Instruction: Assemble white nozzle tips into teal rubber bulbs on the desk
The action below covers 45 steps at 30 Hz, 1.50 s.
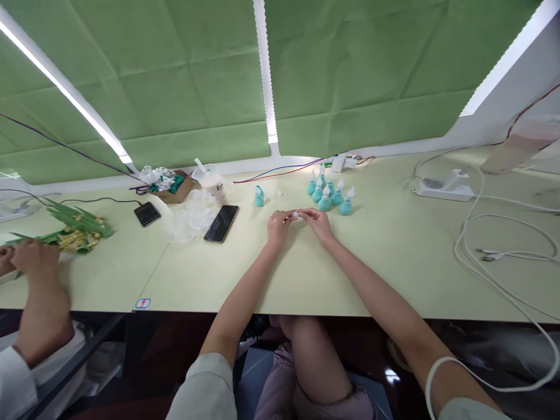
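Observation:
My left hand (pixel 278 224) and my right hand (pixel 318 222) meet over the pale table (pixel 245 274), fingers pinched together on a small white piece (pixel 295 215) held between them. Just beyond my right hand stands a cluster of several teal squeeze bulbs with white tips (pixel 328 192). A single teal bulb without a tip (pixel 259 196) stands beyond my left hand, with a few small white bits beside it.
A black phone (pixel 221 223), clear plastic bags (pixel 190 219), a lidded drink cup (pixel 213 182), a cardboard box (pixel 172 185) and a second dark phone (pixel 147 213) lie left. Another person's hands (pixel 26 259) handle green leaves (pixel 74 230). A power strip (pixel 441 188) and white cables (pixel 494 245) lie right.

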{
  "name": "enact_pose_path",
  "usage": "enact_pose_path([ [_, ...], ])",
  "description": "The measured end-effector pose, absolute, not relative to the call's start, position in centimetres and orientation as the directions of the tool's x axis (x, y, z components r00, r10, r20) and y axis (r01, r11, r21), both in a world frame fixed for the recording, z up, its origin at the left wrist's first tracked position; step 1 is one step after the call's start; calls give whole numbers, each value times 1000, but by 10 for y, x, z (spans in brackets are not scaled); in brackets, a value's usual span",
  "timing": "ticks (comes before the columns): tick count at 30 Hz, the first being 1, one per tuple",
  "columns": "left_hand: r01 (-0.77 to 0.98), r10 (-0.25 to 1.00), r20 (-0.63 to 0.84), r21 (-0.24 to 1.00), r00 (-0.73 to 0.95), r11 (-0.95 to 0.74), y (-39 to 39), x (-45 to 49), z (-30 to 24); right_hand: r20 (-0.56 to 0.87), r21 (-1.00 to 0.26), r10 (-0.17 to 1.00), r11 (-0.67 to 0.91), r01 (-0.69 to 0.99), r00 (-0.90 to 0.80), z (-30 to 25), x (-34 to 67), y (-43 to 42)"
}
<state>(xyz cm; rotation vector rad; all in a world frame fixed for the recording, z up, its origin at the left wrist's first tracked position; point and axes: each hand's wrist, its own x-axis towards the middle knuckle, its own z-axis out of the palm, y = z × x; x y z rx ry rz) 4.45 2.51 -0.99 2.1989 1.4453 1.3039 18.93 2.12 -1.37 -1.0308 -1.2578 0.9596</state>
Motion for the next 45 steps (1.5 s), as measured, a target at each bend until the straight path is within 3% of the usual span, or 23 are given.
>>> enact_pose_path([
  [14,598,726,677,534,121,-598,24,46,-14,320,-947,929,314,65,185,-2,186,10],
  [25,572,749,654,577,104,-583,26,47,-15,510,-857,842,482,182,176,-5,184,7],
  [36,578,746,649,554,152,-599,29,46,-17,354,-935,896,339,100,270,-5,188,12],
  [39,569,746,646,556,162,-606,30,45,-17,367,-930,894,345,127,257,-5,190,12],
  [45,603,826,562,672,-36,-431,43,26,-10,426,-890,847,330,314,318,-8,185,25],
])
